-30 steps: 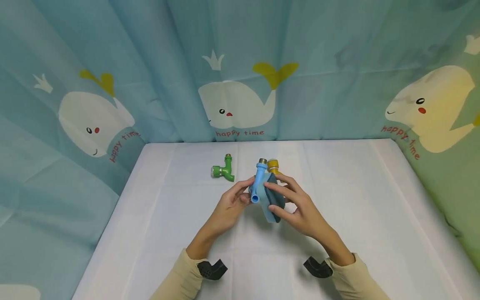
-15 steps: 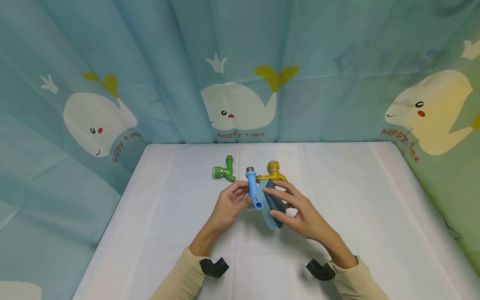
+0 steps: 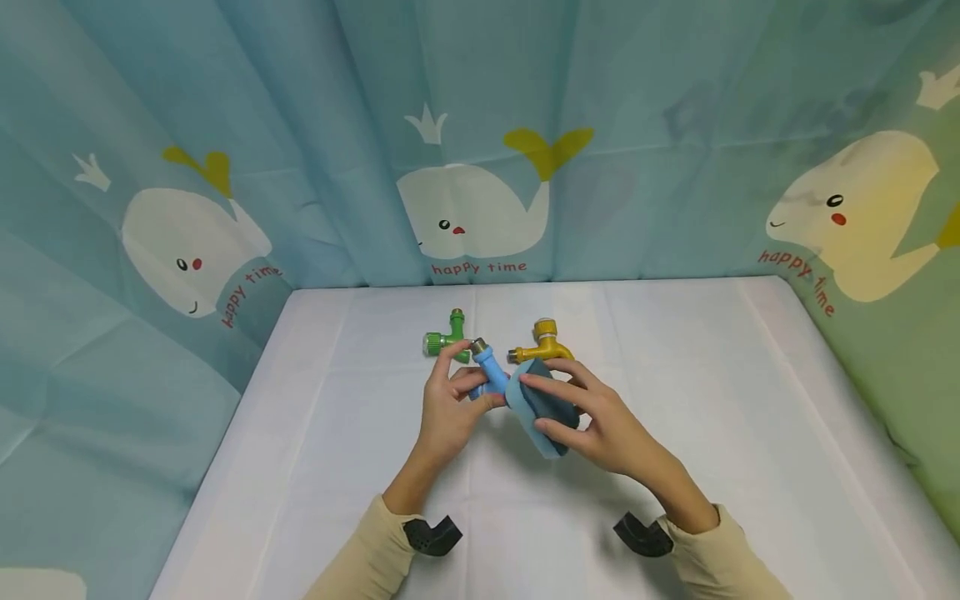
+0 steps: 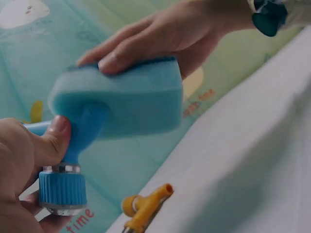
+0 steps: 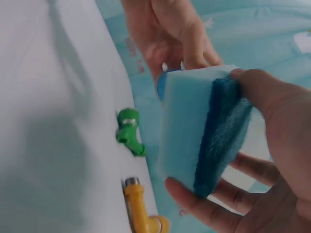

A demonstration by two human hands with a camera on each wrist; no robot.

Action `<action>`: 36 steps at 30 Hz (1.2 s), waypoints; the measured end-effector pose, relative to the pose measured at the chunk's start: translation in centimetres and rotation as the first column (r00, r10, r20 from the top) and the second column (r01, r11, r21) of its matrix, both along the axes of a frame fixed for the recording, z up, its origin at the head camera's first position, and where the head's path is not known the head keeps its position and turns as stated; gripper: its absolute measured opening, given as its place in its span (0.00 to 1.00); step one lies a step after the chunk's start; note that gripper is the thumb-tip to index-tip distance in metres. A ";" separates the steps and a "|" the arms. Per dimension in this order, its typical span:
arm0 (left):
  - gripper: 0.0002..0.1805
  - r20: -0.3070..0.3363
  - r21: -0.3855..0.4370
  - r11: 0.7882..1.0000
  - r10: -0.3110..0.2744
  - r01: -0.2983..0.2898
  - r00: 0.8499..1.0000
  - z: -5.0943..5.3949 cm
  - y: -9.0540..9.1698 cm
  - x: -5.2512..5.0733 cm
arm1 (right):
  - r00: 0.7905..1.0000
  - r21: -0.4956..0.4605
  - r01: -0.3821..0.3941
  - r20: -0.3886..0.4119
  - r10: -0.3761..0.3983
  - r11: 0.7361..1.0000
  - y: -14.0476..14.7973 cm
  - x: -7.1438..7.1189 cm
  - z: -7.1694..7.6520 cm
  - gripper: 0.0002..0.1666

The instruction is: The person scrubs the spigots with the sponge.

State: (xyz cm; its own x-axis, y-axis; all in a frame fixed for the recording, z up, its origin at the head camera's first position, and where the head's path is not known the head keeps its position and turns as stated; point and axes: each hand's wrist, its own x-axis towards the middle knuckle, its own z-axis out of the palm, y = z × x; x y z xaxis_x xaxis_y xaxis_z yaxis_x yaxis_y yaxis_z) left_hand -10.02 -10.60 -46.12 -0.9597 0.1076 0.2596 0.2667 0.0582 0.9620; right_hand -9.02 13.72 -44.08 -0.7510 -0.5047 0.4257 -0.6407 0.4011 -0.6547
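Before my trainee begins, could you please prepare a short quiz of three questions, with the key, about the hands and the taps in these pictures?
1. Multiple choice. Which hand holds the sponge?
A) The left
B) The right
C) Both

2. True or false? The green tap and the yellow tap both lie on the white table.

3. Fill in the missing word. The left hand holds the ____ tap.

Key:
1. B: the right hand pinches it between thumb and fingers.
2. True.
3. Blue: the blue tap is gripped by that hand.
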 end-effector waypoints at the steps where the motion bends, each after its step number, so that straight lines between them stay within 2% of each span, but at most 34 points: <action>1: 0.47 -0.024 -0.033 0.999 0.010 -0.011 1.000 -0.1 -0.1 0.0 | 1.000 0.003 0.009 -0.006 -0.009 1.000 0.0 0.0 -0.1 0.36; 6: 0.48 -0.126 -0.092 0.995 0.019 -0.031 0.992 0.0 -0.3 0.1 | 1.000 0.011 0.026 0.000 -0.026 1.000 -0.1 -0.1 0.3 0.35; 11: 0.44 -0.265 -0.175 0.982 0.018 -0.066 0.964 0.0 -0.3 -0.1 | 0.998 0.172 0.024 0.048 -0.033 0.985 0.3 -0.2 1.2 0.30; 14: 0.43 -0.289 -0.204 0.977 0.006 -0.067 0.957 -0.2 -0.4 -0.1 | 0.995 0.210 0.038 0.081 -0.057 0.977 0.6 -0.3 1.4 0.30; 19: 0.45 -0.231 -0.152 0.988 -0.033 -0.002 0.972 0.2 -0.5 0.0 | 0.991 0.150 -0.055 0.132 0.035 0.987 0.6 -0.5 1.5 0.29; 22: 0.46 -0.190 -0.107 0.993 -0.065 0.045 0.980 0.3 -0.5 0.1 | 0.986 0.145 -0.076 0.155 0.053 0.987 1.1 -0.6 1.6 0.30; 25: 0.46 -0.166 -0.047 0.995 -0.093 0.086 0.982 0.3 -0.7 0.1 | 0.981 0.095 -0.085 0.179 0.067 0.992 1.4 -0.8 1.6 0.31; 29: 0.46 -0.153 0.044 0.991 -0.116 0.124 0.982 0.5 -0.7 0.0 | 0.964 -0.009 -0.131 0.233 0.130 0.991 1.0 -0.8 1.2 0.31; 32: 0.47 -0.099 0.089 0.991 -0.087 0.096 0.991 0.6 -0.5 0.0 | 0.974 -0.042 -0.076 0.210 0.083 0.996 0.7 -0.6 0.9 0.32; 36: 0.47 -0.001 0.109 0.994 0.004 -0.004 1.000 0.3 -0.2 0.0 | 0.994 -0.065 0.020 0.108 -0.013 0.998 0.2 -0.4 0.7 0.35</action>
